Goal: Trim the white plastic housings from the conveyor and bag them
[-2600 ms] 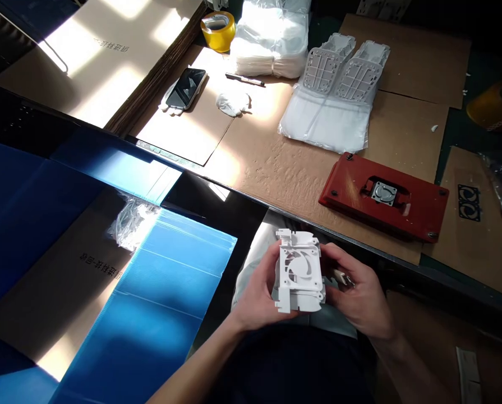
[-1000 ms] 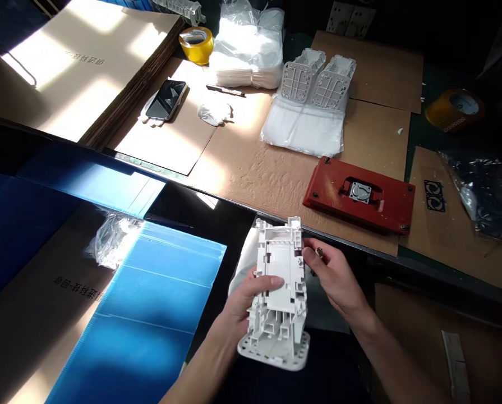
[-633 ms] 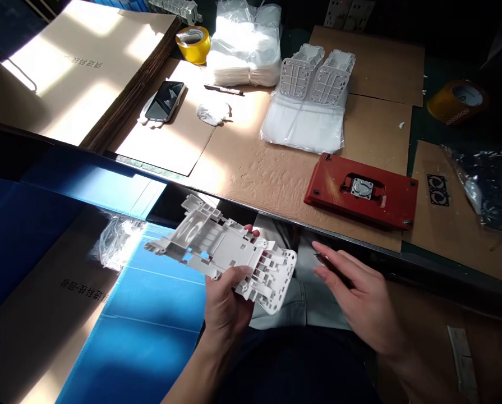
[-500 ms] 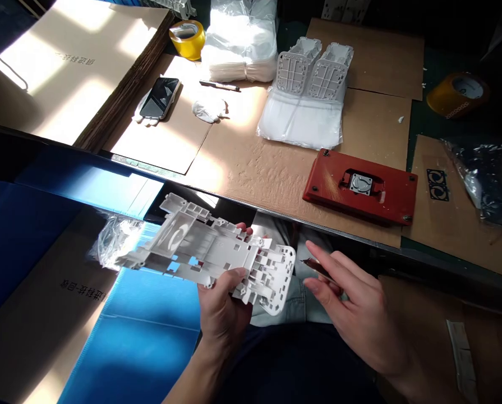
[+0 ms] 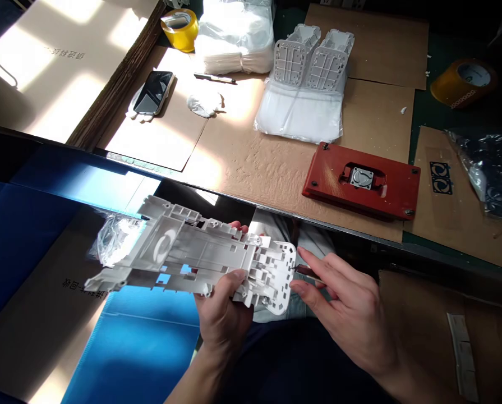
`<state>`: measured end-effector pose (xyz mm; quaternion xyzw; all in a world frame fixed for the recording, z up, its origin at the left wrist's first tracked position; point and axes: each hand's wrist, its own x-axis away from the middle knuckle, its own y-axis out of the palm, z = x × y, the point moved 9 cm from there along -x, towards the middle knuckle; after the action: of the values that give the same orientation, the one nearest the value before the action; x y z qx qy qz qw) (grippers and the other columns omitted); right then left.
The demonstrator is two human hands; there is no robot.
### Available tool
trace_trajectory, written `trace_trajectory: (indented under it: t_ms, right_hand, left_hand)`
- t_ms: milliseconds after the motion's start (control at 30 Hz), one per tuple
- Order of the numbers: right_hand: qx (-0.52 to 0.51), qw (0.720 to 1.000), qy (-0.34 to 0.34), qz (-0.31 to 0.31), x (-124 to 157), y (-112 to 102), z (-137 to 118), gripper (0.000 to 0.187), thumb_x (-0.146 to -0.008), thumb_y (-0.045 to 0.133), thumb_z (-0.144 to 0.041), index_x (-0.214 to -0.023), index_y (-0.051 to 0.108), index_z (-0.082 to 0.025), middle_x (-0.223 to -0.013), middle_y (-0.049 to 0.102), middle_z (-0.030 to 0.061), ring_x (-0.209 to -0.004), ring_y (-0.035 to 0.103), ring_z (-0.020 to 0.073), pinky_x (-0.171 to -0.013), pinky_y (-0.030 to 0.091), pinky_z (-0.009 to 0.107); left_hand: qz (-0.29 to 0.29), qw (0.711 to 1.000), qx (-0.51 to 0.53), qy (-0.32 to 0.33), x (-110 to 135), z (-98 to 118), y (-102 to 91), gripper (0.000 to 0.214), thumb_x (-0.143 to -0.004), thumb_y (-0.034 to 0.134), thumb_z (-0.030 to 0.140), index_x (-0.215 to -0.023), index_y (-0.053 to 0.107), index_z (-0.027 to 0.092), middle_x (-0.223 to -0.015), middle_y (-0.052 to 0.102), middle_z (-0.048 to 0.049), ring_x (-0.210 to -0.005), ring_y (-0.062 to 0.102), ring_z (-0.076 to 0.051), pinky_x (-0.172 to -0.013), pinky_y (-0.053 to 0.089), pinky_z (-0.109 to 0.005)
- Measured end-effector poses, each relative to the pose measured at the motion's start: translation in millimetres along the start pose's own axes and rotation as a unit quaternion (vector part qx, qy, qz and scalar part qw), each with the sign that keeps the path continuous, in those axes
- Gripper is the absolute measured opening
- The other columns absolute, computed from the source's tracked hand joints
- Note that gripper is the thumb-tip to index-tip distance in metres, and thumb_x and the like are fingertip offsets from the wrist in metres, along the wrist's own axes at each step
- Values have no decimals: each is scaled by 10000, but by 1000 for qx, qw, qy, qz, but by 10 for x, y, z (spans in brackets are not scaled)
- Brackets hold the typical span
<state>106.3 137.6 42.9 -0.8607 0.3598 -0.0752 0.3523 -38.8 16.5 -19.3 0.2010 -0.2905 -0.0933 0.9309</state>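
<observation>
My left hand (image 5: 225, 303) is closed around a white plastic housing (image 5: 217, 255) with many ribs, slots and clips, thumb on its upper face. It is held over my lap, its rounded, perforated end plate (image 5: 285, 280) on the right. Between the thumb and fingers of my right hand (image 5: 347, 303) is a slim, dark, pointed hand tool (image 5: 307, 272); its handle is mostly hidden in the palm. The tool's tip is at the outer edge of the end plate; whether it touches, I cannot tell.
Across the bench edge lies a red fixture (image 5: 368, 196) with a metal square in its recess. Two similar white housings (image 5: 290, 62) stand on clear bags (image 5: 299, 115). A phone (image 5: 153, 92), pen (image 5: 215, 78), yellow tape (image 5: 179, 31) and stacked cardboard (image 5: 61, 73) lie farther left.
My right hand has moved left, bringing the tool's tip to the housing's end plate. The housing has tilted, with its far-left end swung further into view. The head view has shifted slightly.
</observation>
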Motion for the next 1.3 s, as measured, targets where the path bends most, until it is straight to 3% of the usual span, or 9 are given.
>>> trace_trajectory:
  t_ms: [267,567,833,1133,1300]
  right_hand:
    - [-43,998,39,28,-7,-14,97,524,-917,687,-450,-1316,669,-112,-804,643,38,-653,608,122,-582,536,228]
    - [-29,999,14,38,19,-29,44,376,-943,671,-362,-1210,727,-104,-736,633,29,-594,592,113,-541,503,233]
    - [-33,999,-14,15,15,-6,-4,588,-867,732,-490,-1253,681,-50,-812,665,64,-709,664,159,-652,576,267]
    - [-19,999,-32,14,60,47,-57,386,-900,724,-393,-1137,747,-89,-708,607,30,-600,590,132,-575,495,276]
    - [-103,991,-61,-66,95,189,-13,330,-935,666,-439,-1029,774,-141,-665,599,9,-573,562,121,-548,437,263]
  left_hand:
    - [-3,1000,-8,-18,6,-44,51,605,-582,669,38,-1151,701,240,-1062,765,-23,-1141,679,-340,-1057,485,-501]
    - [-22,999,-34,-2,20,-31,106,608,-664,686,82,-1243,667,267,-1147,747,-37,-1156,677,-329,-1065,484,-490]
    - [4,1000,-19,1,-6,-28,67,631,-607,697,57,-1205,676,255,-1126,753,-35,-1168,665,-345,-1042,510,-495]
    - [0,999,-44,21,-35,-6,42,539,-684,704,106,-1187,682,300,-1158,737,-43,-1202,646,-341,-1057,507,-498]
    - [-12,996,-35,79,-154,55,12,624,-680,684,39,-1244,650,305,-1169,735,-32,-1228,634,-321,-1098,471,-499]
